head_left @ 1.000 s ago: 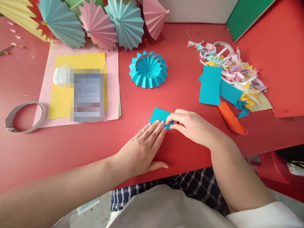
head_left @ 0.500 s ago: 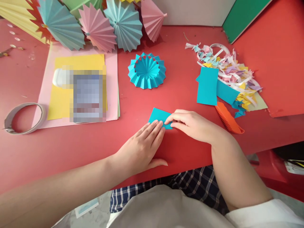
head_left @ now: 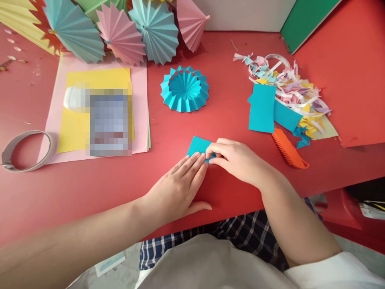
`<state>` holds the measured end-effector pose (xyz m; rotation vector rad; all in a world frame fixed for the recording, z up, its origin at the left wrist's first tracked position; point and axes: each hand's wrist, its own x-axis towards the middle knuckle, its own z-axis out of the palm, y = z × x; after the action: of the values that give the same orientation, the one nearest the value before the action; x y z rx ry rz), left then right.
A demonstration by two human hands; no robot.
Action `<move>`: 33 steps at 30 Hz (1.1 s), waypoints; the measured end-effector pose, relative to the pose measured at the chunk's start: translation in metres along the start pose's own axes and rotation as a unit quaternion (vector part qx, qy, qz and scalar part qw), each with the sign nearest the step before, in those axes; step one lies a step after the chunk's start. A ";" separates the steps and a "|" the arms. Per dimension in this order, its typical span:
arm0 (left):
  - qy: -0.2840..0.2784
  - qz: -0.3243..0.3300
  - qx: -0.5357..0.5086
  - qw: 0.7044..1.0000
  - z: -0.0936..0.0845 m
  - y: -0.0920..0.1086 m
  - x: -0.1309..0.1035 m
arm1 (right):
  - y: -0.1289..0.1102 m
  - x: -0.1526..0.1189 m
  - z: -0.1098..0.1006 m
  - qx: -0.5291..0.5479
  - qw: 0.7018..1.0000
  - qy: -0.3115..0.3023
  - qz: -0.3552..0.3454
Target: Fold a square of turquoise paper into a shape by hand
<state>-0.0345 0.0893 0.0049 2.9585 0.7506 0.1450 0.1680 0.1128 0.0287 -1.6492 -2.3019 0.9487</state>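
Note:
A small piece of bright blue paper point(head_left: 197, 145) lies on the red table in front of me, partly covered by my fingers. My left hand point(head_left: 179, 186) is flat and open, its fingertips pressing the paper's near side while the thumb points away from them. At the paper's right edge, my right hand point(head_left: 234, 158) is closed, with the thumb and bent index finger pinching the paper close to the left fingertips. Just beyond stands a pleated blue paper ring point(head_left: 184, 103) with a folded fan-like centre.
Pleated paper umbrellas point(head_left: 155, 34) line the back left. Yellow paper point(head_left: 67, 132), a blurred-out object point(head_left: 110, 124) and a tape roll point(head_left: 48, 154) are at left. On the right lie blue paper point(head_left: 261, 108), paper scraps point(head_left: 296, 90) and an orange toothed tool point(head_left: 288, 150).
My right hand has slid a little left along the blue paper, closer to my left fingertips. My left hand stays in place on the paper.

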 end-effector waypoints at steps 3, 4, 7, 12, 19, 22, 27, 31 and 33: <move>0.004 0.000 -0.002 1.000 0.000 0.000 0.000 | -0.001 0.000 0.001 -0.008 1.000 -0.005 -0.001; 0.005 0.000 -0.003 1.000 0.000 0.000 0.000 | -0.001 -0.001 0.001 -0.010 1.000 -0.006 -0.001; 0.005 0.000 -0.006 1.000 0.000 -0.001 0.000 | 0.002 -0.002 -0.001 0.008 1.000 -0.011 -0.008; 0.000 0.002 -0.007 1.000 0.000 -0.002 0.000 | 0.010 -0.003 -0.006 0.084 0.996 -0.035 -0.017; 0.010 0.008 -0.007 1.000 0.000 -0.002 0.000 | 0.009 -0.002 -0.004 0.069 0.998 -0.006 -0.007; 0.008 0.008 -0.008 1.000 -0.001 -0.002 0.000 | 0.007 -0.003 -0.004 0.060 0.998 -0.010 -0.001; 0.020 0.010 -0.008 1.000 -0.002 -0.003 0.002 | 0.008 -0.003 -0.005 0.058 0.998 -0.016 0.002; 0.040 0.004 0.004 0.999 -0.004 -0.005 0.003 | 0.009 -0.004 -0.004 0.060 0.998 -0.012 0.005; 0.051 -0.001 0.016 0.999 -0.006 -0.005 0.002 | 0.009 -0.005 -0.004 0.065 0.998 -0.006 0.005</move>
<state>-0.0362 0.0952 0.0103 2.9996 0.7760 0.2889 0.1790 0.1123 0.0281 -1.6098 -2.1909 1.0890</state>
